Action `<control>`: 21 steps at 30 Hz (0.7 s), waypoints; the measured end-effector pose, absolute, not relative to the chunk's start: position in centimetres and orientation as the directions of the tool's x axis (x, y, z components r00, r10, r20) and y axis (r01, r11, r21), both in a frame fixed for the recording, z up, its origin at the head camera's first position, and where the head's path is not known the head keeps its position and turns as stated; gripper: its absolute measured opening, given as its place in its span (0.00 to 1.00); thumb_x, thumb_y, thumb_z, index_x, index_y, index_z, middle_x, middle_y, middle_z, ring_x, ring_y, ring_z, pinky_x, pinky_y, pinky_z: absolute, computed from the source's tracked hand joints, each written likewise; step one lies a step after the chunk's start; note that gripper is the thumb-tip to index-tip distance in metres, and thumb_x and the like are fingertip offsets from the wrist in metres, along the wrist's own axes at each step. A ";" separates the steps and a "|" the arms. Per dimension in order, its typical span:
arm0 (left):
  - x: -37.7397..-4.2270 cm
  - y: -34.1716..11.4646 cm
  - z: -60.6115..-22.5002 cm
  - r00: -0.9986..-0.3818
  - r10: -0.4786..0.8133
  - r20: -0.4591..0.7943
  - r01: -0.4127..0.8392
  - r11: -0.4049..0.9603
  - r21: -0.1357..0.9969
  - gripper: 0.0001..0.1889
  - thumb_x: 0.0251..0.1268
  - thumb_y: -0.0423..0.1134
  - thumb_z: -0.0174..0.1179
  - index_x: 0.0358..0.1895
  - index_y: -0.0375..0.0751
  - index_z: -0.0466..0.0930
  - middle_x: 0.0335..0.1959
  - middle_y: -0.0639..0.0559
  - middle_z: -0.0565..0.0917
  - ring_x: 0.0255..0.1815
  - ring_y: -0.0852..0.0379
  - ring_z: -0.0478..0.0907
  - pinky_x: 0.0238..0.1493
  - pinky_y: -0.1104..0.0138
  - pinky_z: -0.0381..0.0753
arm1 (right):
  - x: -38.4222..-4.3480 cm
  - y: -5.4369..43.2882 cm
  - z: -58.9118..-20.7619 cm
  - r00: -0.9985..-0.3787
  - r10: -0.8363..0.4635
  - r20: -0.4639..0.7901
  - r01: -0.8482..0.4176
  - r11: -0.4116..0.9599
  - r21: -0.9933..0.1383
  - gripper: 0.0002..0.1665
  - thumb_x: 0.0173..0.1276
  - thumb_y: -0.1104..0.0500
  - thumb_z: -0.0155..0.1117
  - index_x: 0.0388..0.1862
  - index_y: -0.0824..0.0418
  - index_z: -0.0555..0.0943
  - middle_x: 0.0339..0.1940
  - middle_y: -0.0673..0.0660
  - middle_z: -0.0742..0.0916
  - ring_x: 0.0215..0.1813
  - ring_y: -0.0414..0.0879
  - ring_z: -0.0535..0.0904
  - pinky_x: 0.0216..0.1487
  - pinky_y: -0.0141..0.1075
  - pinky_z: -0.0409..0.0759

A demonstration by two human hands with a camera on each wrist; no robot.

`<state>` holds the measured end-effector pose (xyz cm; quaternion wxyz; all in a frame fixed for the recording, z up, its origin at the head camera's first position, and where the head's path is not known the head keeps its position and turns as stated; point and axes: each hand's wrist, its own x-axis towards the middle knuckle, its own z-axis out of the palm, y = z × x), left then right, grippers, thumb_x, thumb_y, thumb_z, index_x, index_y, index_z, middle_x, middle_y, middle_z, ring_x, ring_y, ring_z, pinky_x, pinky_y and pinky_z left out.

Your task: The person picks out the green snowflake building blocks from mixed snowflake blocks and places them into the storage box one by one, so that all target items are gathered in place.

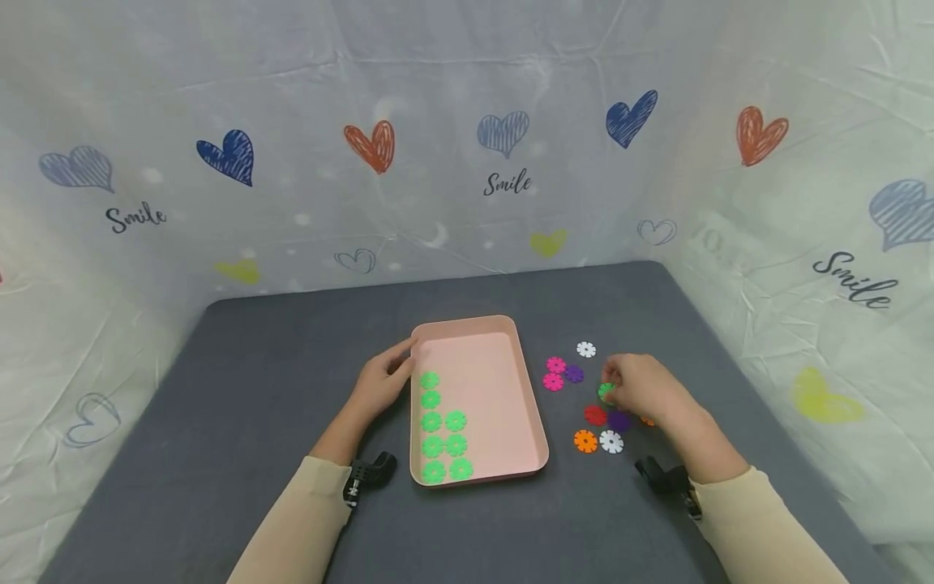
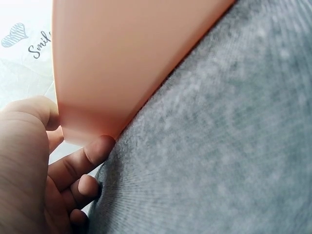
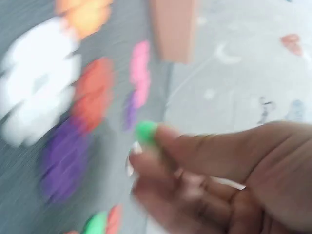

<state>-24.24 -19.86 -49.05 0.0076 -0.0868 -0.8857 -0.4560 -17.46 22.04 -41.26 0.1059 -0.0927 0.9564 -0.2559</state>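
Note:
A pink tray point(image 1: 481, 381) lies on the dark grey table, several green notched plastic discs point(image 1: 432, 422) set in rows along its left side and near corner. My left hand point(image 1: 381, 380) holds the tray's left edge toward the far corner; the left wrist view has the thumb at the rim and a fingertip low against the outer wall. Between thumb and fingers, my right hand point(image 1: 645, 388) pinches a green disc point(image 3: 146, 132) over the loose pieces. Its fingers hide part of that disc.
Right of the tray lie loose discs: pink ones point(image 1: 554, 381), purple point(image 1: 619, 420), red point(image 1: 595, 415), orange point(image 1: 585, 441) and white point(image 1: 611, 441). Another white disc point(image 1: 586, 349) sits farther back. A printed curtain point(image 1: 438, 203) stands behind the table.

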 end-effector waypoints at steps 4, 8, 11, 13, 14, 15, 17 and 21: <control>-24.2 -19.9 -49.0 -0.985 0.143 0.093 0.159 0.580 0.799 0.26 0.80 0.47 0.55 0.77 0.51 0.70 0.70 0.40 0.76 0.66 0.40 0.76 0.63 0.44 0.74 | -18.6 18.6 -39.8 -0.950 -0.269 -0.161 -0.077 0.698 -0.712 0.16 0.71 0.67 0.67 0.57 0.69 0.83 0.37 0.57 0.87 0.37 0.50 0.87 0.39 0.43 0.85; -24.3 -20.0 -48.9 -0.986 0.139 0.098 0.161 0.584 0.795 0.26 0.80 0.47 0.55 0.77 0.52 0.70 0.69 0.40 0.77 0.65 0.41 0.77 0.62 0.44 0.74 | -20.3 13.6 -39.1 -0.908 -0.381 -0.175 -0.118 0.632 -0.766 0.21 0.68 0.68 0.70 0.60 0.66 0.84 0.48 0.58 0.87 0.46 0.50 0.83 0.43 0.40 0.83; -24.5 -20.0 -48.9 -0.985 0.138 0.106 0.168 0.583 0.795 0.26 0.79 0.48 0.56 0.76 0.53 0.71 0.67 0.39 0.78 0.63 0.41 0.78 0.61 0.44 0.75 | -21.5 9.7 -39.0 -0.868 -0.461 -0.183 -0.183 0.641 -0.746 0.21 0.65 0.69 0.73 0.58 0.66 0.86 0.44 0.55 0.87 0.42 0.45 0.80 0.41 0.36 0.80; -24.5 -20.1 -48.9 -0.983 0.142 0.115 0.176 0.581 0.794 0.26 0.79 0.47 0.56 0.76 0.52 0.71 0.65 0.39 0.80 0.62 0.41 0.79 0.60 0.44 0.75 | -22.1 7.5 -39.4 -0.846 -0.502 -0.177 -0.231 0.646 -0.728 0.20 0.63 0.70 0.74 0.56 0.67 0.87 0.36 0.53 0.86 0.34 0.43 0.78 0.37 0.34 0.78; -24.5 -20.1 -48.9 -0.982 0.145 0.119 0.181 0.579 0.795 0.26 0.80 0.46 0.56 0.76 0.52 0.71 0.64 0.38 0.80 0.61 0.41 0.79 0.59 0.44 0.76 | -22.3 6.5 -39.7 -0.841 -0.514 -0.170 -0.254 0.651 -0.715 0.20 0.63 0.70 0.75 0.55 0.68 0.87 0.33 0.52 0.86 0.32 0.41 0.78 0.36 0.33 0.78; -24.4 -20.1 -48.9 -0.981 0.147 0.123 0.186 0.577 0.796 0.25 0.80 0.46 0.56 0.76 0.51 0.71 0.64 0.38 0.80 0.60 0.41 0.79 0.59 0.44 0.76 | -22.5 5.7 -40.0 -0.835 -0.525 -0.165 -0.275 0.658 -0.701 0.19 0.62 0.70 0.75 0.54 0.68 0.87 0.29 0.52 0.84 0.28 0.41 0.75 0.34 0.32 0.76; -24.3 -20.1 -48.9 -0.980 0.156 0.127 0.194 0.576 0.794 0.26 0.80 0.47 0.55 0.76 0.50 0.71 0.64 0.38 0.80 0.60 0.40 0.79 0.58 0.44 0.76 | -22.8 4.4 -40.7 -0.833 -0.531 -0.158 -0.306 0.679 -0.667 0.18 0.61 0.69 0.75 0.52 0.67 0.88 0.24 0.52 0.84 0.24 0.40 0.74 0.32 0.31 0.74; -24.1 -20.3 -48.9 -0.978 0.171 0.117 0.194 0.561 0.805 0.26 0.80 0.47 0.55 0.77 0.51 0.71 0.66 0.38 0.79 0.62 0.40 0.79 0.58 0.44 0.77 | -23.0 2.6 -41.8 -0.847 -0.499 -0.181 -0.311 0.742 -0.594 0.15 0.60 0.66 0.77 0.46 0.62 0.89 0.28 0.51 0.85 0.28 0.42 0.74 0.34 0.34 0.74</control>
